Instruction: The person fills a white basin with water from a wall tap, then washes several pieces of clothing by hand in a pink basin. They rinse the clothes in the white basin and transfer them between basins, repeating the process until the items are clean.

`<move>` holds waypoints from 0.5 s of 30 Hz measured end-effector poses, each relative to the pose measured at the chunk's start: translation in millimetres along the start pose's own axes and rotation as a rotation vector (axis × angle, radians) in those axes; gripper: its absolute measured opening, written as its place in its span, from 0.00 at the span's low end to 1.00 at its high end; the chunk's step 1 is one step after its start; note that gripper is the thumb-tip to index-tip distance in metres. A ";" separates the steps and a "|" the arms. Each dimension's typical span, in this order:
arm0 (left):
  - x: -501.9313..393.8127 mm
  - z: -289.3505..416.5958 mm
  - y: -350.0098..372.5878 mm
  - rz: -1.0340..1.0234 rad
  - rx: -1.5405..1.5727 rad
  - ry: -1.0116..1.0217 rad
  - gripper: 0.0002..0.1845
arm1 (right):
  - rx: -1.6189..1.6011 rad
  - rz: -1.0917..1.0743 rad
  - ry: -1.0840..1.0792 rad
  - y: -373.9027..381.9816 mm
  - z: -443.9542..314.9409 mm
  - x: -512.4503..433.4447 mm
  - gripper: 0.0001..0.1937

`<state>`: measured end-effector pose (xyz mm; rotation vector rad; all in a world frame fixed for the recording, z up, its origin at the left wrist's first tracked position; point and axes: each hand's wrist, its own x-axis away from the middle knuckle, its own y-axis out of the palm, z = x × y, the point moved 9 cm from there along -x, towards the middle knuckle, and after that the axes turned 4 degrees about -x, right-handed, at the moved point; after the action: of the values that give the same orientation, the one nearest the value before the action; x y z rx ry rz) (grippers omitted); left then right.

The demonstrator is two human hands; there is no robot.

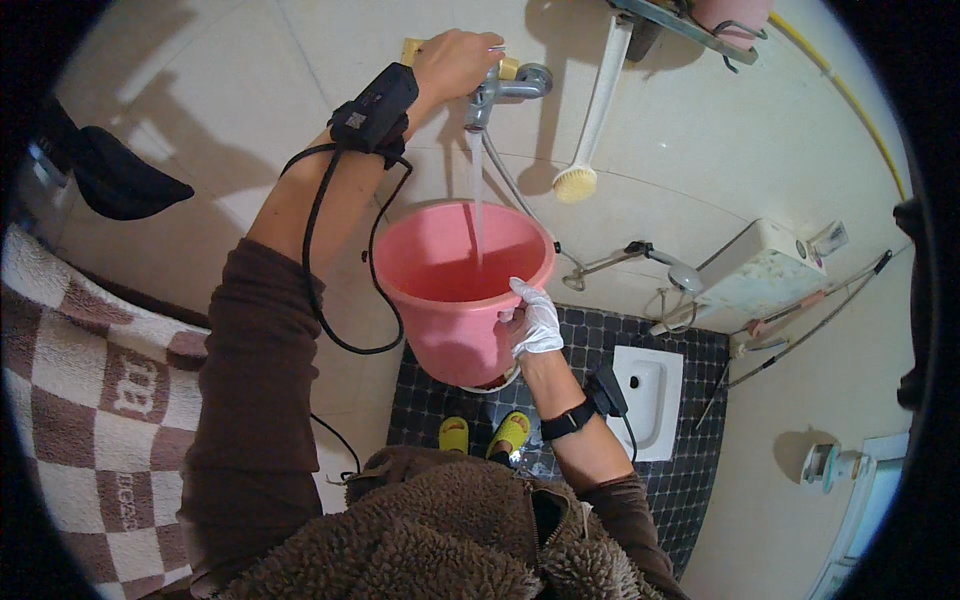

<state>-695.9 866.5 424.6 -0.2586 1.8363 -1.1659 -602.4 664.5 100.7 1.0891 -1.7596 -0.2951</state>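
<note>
Water runs from a chrome wall faucet [480, 109] into a pink plastic bucket [450, 337] below it. My left hand [459, 64], bare, rests over the top of the faucet with its fingers at the lever, which it partly covers. In a white disposable glove, my right hand [536, 319] grips the bucket's rim at its right side, thumb at the edge and fingers beneath. The bucket tilts a little towards me, its inside open to view. How much water stands in it is hard to tell.
A long-handled brush [576, 184] hangs from a metal shelf [697, 34]. A squat toilet [649, 401] lies in the dark tiled floor at the right, with a hand shower [682, 276] and a white cistern [761, 270] beyond. A checkered towel [97, 405] hangs at the left. A cable loops from my left wrist.
</note>
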 end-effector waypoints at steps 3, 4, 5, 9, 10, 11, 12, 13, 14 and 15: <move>1.2 1.1 -1.2 0.024 0.029 -0.008 0.19 | -0.001 -0.091 0.038 15.8 10.3 -9.6 0.09; 1.7 1.8 -2.3 0.040 0.036 -0.009 0.19 | 0.021 -0.112 0.022 19.2 10.9 -13.1 0.09; 2.6 5.4 -3.9 0.058 0.035 0.018 0.19 | 0.042 -0.133 0.007 22.5 11.9 -16.9 0.09; 5.8 11.7 -0.4 0.010 0.049 0.025 0.19 | 0.074 -0.197 -0.075 28.9 9.2 -31.9 0.08; 6.5 10.1 4.1 -0.045 0.065 -0.007 0.19 | 0.066 -0.222 -0.092 31.0 7.8 -34.9 0.08; 7.7 10.1 0.1 -0.001 0.086 -0.026 0.19 | 0.042 -0.280 -0.104 35.0 6.1 -35.8 0.07; 9.0 10.1 -3.9 0.044 0.108 -0.044 0.19 | 0.055 -0.267 -0.126 33.7 3.8 -37.7 0.07; 11.1 7.1 -2.4 0.042 0.140 -0.090 0.19 | 0.057 -0.256 -0.145 32.5 1.3 -38.8 0.07; 13.1 11.4 2.0 -0.003 0.120 -0.068 0.19 | 0.058 -0.244 -0.163 30.5 -0.8 -38.1 0.07; 16.8 12.2 12.9 -0.095 0.112 -0.071 0.19 | 0.072 -0.219 -0.162 28.1 -1.1 -38.2 0.08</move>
<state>-692.1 856.0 402.8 -0.3222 1.7062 -1.3039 -613.1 710.5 95.2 1.3453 -1.8057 -0.4682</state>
